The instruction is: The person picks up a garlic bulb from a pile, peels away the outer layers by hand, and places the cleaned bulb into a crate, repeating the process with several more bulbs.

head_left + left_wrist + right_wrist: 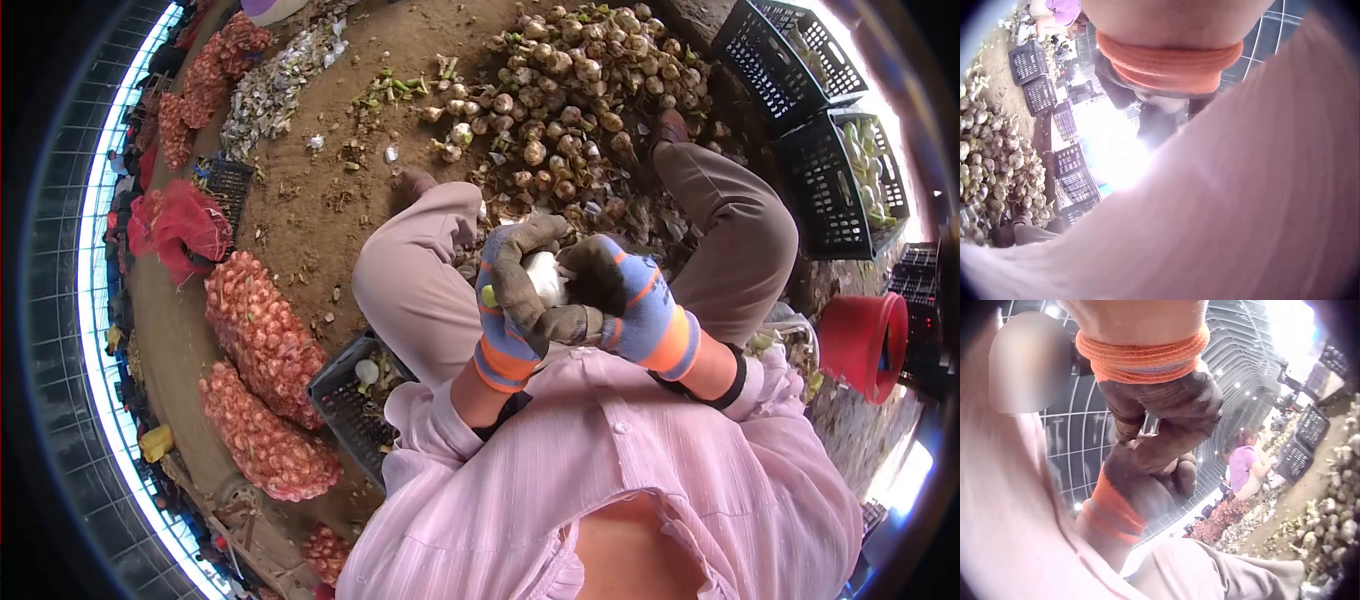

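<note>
In the head view, a white bulb (546, 279) sits between two gloved hands in front of the chest. The left hand (513, 290) curls its fingers round the bulb's left side, with a small green bit by the glove. Against the right side are the curled fingers of the right hand (622, 297), its thumb passing below the bulb. The right wrist view shows the right hand (1157, 406) and left hand (1141, 484) close together, a shiny pale piece (1149, 427) between them. Glare and the cuff mostly hide the left hand in the left wrist view.
A large heap of bulbs (570, 90) lies beyond the legs. Filled red net bags (262, 335) and a black crate (345, 400) stand at the left. Black crates (815, 185) and a red bucket (862, 345) are at the right. Another person (1247, 464) sits farther off.
</note>
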